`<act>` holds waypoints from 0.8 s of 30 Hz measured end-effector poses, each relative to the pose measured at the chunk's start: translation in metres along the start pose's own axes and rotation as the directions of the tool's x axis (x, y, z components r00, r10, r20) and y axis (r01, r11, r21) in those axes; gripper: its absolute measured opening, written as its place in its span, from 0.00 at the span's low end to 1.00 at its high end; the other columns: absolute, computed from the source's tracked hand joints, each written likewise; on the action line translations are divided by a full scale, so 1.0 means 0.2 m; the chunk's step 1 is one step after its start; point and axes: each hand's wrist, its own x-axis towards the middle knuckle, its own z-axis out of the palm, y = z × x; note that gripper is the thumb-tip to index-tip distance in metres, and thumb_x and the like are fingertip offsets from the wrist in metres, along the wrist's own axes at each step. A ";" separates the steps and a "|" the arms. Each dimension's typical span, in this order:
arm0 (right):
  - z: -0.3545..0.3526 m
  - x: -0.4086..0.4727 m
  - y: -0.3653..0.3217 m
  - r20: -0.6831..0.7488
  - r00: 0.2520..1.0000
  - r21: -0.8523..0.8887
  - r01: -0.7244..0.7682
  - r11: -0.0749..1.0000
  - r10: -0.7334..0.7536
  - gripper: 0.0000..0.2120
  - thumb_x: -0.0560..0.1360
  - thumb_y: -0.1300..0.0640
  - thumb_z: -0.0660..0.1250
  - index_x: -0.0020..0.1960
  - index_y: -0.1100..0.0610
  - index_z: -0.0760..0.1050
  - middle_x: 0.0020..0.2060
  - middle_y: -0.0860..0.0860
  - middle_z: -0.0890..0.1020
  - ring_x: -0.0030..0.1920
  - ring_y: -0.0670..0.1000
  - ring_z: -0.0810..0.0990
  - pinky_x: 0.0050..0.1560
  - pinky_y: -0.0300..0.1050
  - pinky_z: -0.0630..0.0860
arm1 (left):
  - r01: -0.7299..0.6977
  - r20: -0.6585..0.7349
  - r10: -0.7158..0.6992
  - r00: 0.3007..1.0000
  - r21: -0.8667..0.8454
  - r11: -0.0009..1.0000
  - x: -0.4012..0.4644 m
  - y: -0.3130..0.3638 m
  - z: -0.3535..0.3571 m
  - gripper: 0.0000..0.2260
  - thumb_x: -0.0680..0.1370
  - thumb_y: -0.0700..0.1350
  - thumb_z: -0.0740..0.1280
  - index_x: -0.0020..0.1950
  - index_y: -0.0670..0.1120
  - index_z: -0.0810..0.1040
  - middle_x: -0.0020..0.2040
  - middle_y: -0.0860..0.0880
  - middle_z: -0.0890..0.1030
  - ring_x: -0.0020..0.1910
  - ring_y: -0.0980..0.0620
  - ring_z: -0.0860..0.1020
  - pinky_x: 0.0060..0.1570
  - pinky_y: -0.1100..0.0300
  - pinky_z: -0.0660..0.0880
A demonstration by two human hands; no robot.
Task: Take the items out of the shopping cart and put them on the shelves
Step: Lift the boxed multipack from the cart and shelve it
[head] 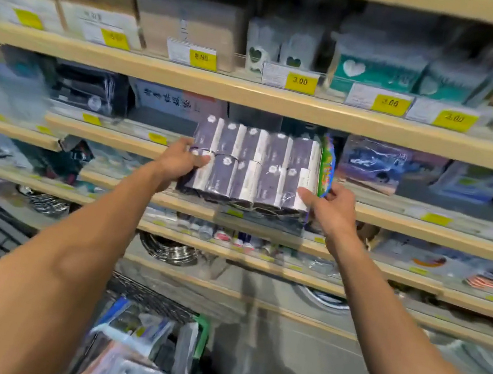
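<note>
Wooden shelves [284,108] fill our view from edge to edge, tier above tier, each front edge carrying yellow price tags [300,81]. Nearest to us, at the bottom of the frame, sits the shopping cart [154,302], its dark wire rim showing and a green piece at one corner; inside it lie several plastic-wrapped items [131,360], too blurred to tell apart. Our 2 bare forearms rise from the lower corners toward the middle of the shelving.

Between our hands we hold a wrapped pack of purple and white tissue packets [255,165], stacked in 2 rows of 5. Our left hand [179,161] has its grip closed on the left end of the pack, thumb on the front face. Our right hand [331,209] has its grip closed on the right end, thumb pressed on the lower right packet. A thin green and blue packet [326,167] is pinched against the right side of the pack by our right fingers. The pack is held in front of a middle shelf, its base close to the shelf's front edge; whether it touches we cannot tell.

Beyond, cardboard boxes [187,26] stand on the upper shelf at left and teal packs with white hearts [375,71] at right.
</note>
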 end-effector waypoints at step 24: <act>0.42 0.47 -0.05 -0.297 0.946 -0.184 0.075 0.980 -0.128 0.21 0.74 0.59 0.74 0.62 0.60 0.70 0.54 0.53 0.77 0.55 0.53 0.77 0.60 0.57 0.77 | -0.121 -0.149 0.099 0.984 -0.141 0.983 0.64 0.13 -0.13 0.11 0.73 0.32 0.73 0.40 0.43 0.72 0.40 0.47 0.78 0.45 0.50 0.82 0.34 0.69 0.75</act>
